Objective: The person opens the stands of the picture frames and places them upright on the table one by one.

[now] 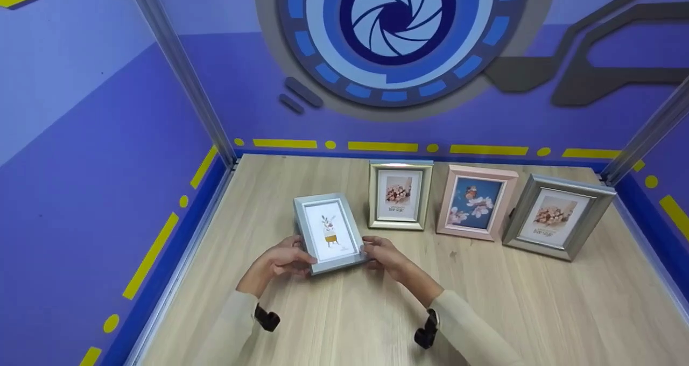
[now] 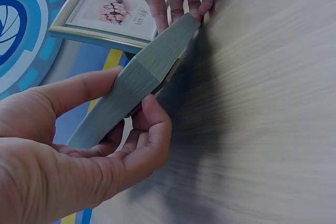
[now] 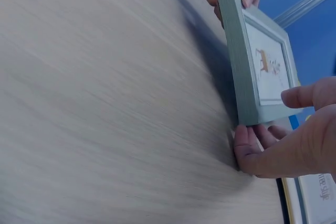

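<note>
Both hands hold a pale grey-green picture frame with a potted-plant print, tilted back above the wooden table. My left hand grips its left side near the lower corner, thumb on the front border and fingers curled under, as the left wrist view also shows at the frame's edge. At the lower right corner my right hand pinches it, thumb on the front and fingertips beneath. In the right wrist view the thumb lies over the front border, and the lower edge is close over the tabletop.
Three more frames stand upright at the back right: a gold one, a pink one and a silver-grey one. A blue printed wall rises behind the wooden table, with another wall along the left.
</note>
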The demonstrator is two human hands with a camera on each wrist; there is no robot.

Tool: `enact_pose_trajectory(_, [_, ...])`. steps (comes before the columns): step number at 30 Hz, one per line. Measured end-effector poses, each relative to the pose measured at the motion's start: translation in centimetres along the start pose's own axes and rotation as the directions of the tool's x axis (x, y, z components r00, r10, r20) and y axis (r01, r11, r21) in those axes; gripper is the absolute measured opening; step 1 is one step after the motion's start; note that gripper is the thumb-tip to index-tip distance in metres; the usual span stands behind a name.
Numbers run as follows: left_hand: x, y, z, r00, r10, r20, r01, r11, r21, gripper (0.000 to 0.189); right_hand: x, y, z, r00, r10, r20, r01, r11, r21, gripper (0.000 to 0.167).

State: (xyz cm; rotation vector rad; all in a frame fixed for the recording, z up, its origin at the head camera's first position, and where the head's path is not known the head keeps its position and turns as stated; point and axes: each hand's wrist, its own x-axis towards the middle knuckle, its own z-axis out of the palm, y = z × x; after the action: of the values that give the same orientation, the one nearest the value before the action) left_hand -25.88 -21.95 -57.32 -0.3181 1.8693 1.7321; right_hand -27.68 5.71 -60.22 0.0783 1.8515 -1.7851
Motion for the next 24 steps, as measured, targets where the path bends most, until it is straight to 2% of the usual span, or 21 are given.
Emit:
enact_pose_trajectory(3, [-0.7,0.0,0.1,1.000,0.015,0.026,-0.015,1.000,0.000,0.087,-0.1,0.0,-0.1,0.999,-0.020,0.033,0.019,1.000,0.025,0.053])
enact_pose_trajectory(8, [-2.0,0.7,0.9,0.991,0.064,0.119,-0.061,0.998,-0.025,0.097,-0.6,-0.3,0.0,0.997,-0.070,0.042,0.069,0.997,0.027,0.061])
enact_pose_trajectory(13, [-3.3,2.2,2.3,0.984,0.144,0.105,-0.153,0.985,0.085,0.098,-1.6,-0.6,-0.6,0.993,-0.116,0.019,0.117,0.993,-0.035,0.063])
enact_pose_trajectory(15, [-3.8,2.8,3.0,0.977,0.183,0.109,-0.198,0.969,0.148,0.098,-2.1,-0.6,-0.9,0.991,-0.133,0.028,0.135,0.989,-0.062,0.058])
enact_pose_trajectory(19, [-4.9,3.6,4.5,0.954,0.248,0.168,-0.281,0.935,0.215,0.097,-3.1,-0.5,-1.7,0.986,-0.154,0.057,0.158,0.984,-0.076,0.049])
enact_pose_trajectory(24, [-6.4,4.4,6.6,0.928,0.307,0.212,-0.364,0.869,0.334,0.091,-4.2,-0.3,-2.7,0.981,-0.175,0.081,0.181,0.980,-0.078,0.053])
